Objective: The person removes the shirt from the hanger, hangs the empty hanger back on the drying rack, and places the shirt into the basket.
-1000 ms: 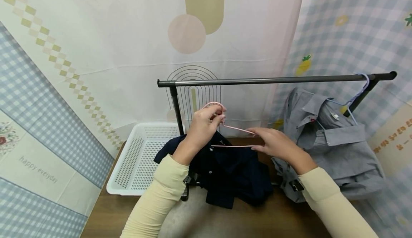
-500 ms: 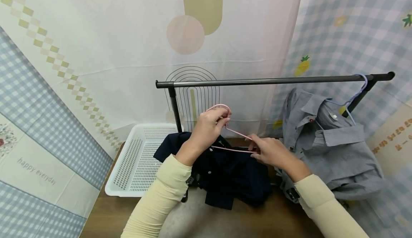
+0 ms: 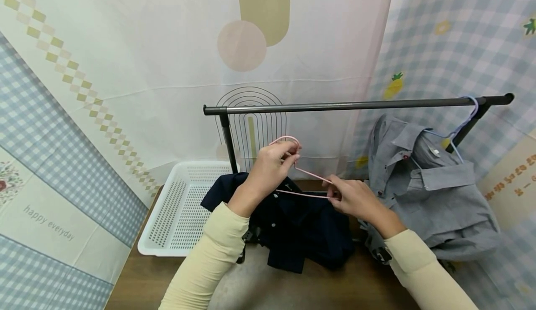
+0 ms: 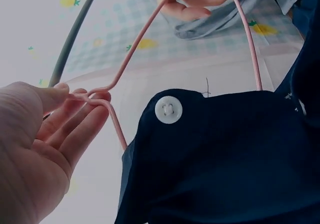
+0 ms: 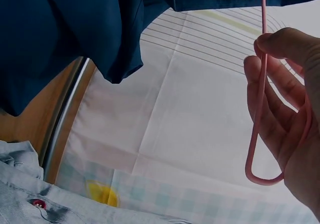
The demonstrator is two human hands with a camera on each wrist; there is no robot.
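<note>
A thin pink wire hanger [image 3: 307, 174] is held up over a dark navy shirt [image 3: 293, 221] that lies bunched on the wooden table [image 3: 138, 282]. My left hand [image 3: 270, 165] pinches the hanger at its neck, just under the hook [image 4: 107, 111]. My right hand [image 3: 349, 196] grips the hanger's right end, its fingers curled round the bend [image 5: 265, 176]. In the left wrist view a white button [image 4: 168, 109] on the navy shirt [image 4: 225, 159] shows close below the hanger.
A dark clothes rail [image 3: 356, 105] spans the table. A grey shirt [image 3: 435, 193] hangs from it at the right on a pale blue hanger [image 3: 465, 121]. A white perforated basket [image 3: 184, 207] stands at the left. Patterned cloth backdrops close in behind and on both sides.
My right hand slid left along the hanger and its fingers curled round the end. My left hand with the hook rose a little.
</note>
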